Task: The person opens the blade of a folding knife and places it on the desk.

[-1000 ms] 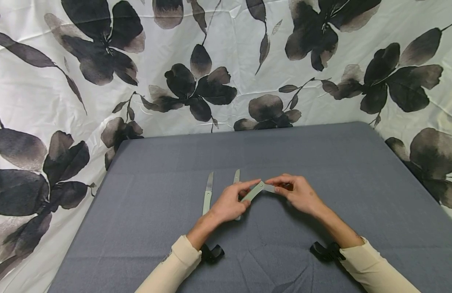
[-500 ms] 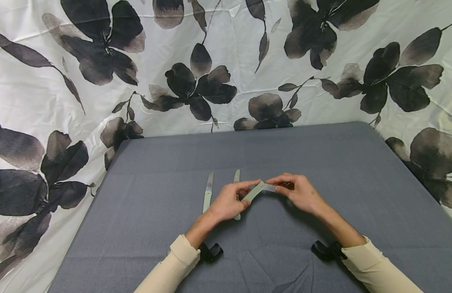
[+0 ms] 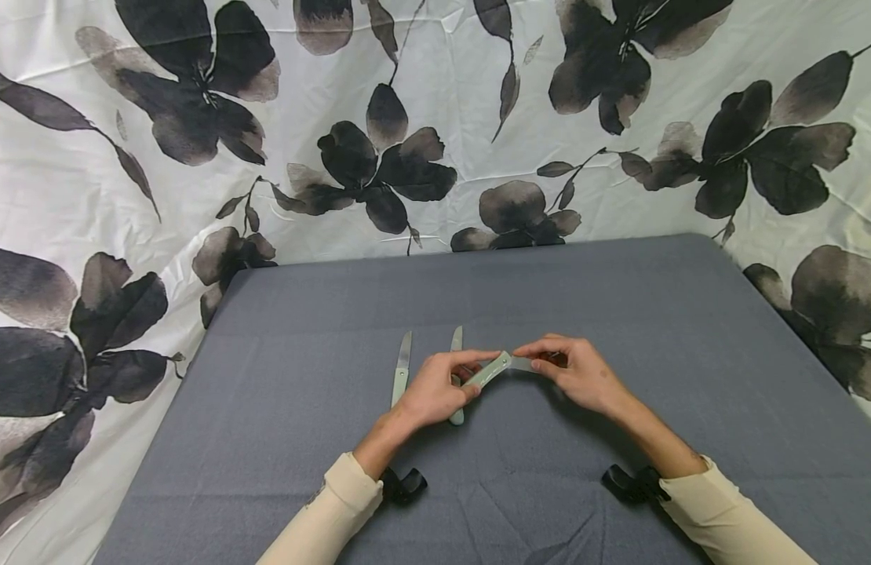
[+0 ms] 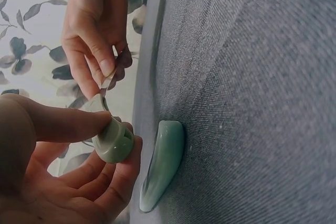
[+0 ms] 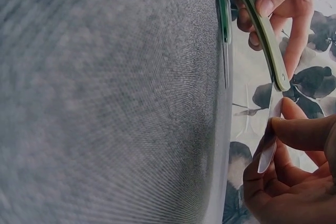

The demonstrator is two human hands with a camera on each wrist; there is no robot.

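Note:
Between both hands, raised off the table, is a folding knife [image 3: 489, 370] with a pale green handle and its blade partly unfolded at an angle. My left hand [image 3: 435, 388] grips the handle between thumb and fingers. The blade [image 5: 269, 153] is pinched by my right hand [image 3: 580, 375], its thumb on the flat side. A second folding knife [image 3: 457, 339], unfolded, lies on the cloth behind and partly hidden by the left hand; its green handle end [image 4: 167, 156] shows in the left wrist view. Further left lies a third unfolded knife [image 3: 402, 373], its lower end covered by the left wrist.
A grey cloth [image 3: 584, 298] covers the table, wrinkled near the front. Behind it hangs a white curtain [image 3: 492, 165] with dark flowers. Black straps with camera mounts [image 3: 407, 486] sit at both wrists.
The held knife's handle has tilted slightly in the left hand, showing more of its side. The left forearm has shifted a little left; both grips stay the same.

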